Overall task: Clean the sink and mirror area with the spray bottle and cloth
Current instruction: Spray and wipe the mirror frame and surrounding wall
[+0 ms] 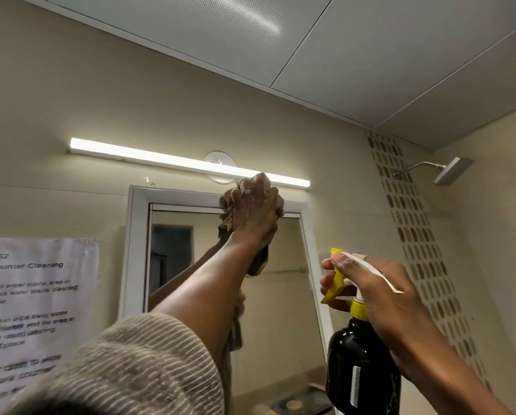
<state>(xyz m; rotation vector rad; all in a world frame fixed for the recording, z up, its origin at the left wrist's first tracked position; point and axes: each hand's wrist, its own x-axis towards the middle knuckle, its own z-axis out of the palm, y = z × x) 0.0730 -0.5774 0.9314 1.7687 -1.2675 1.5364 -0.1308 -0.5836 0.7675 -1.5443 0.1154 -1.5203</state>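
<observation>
A white-framed mirror hangs on the beige wall. My left hand is raised to the mirror's top edge and presses a crumpled tan cloth against the glass and frame; part of the cloth hangs below the wrist. My right hand holds a dark spray bottle with a yellow and white trigger head, upright, to the right of the mirror, nozzle pointing left toward the glass. One finger rests on the trigger. The sink is out of view.
A lit tube lamp runs above the mirror. A printed paper notice is taped on the wall at left. A shower head sticks out at upper right beside a mosaic tile strip. The mirror reflects my arm.
</observation>
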